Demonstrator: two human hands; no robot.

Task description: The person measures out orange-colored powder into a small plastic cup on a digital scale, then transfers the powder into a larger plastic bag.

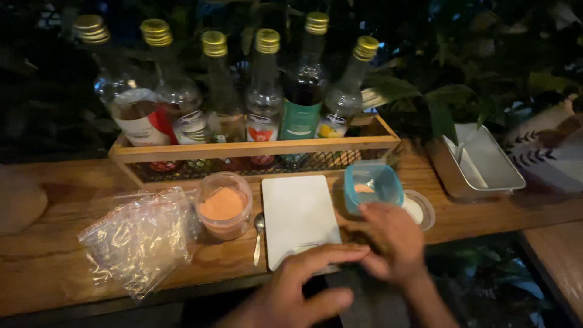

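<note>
White board [299, 215] under left hand [306, 285], fingertips touching

Both hands at near edge of wooden counter [54, 267]: left hand [297, 288] w/ fingers on near edge of white board [299, 218], right hand [392, 240] just right of it, below blue tub [372, 187]; jar of orange powder [225, 205], spoon [259, 234], plastic bags [139, 237] to left; bottle crate [255, 149] far side.
</note>
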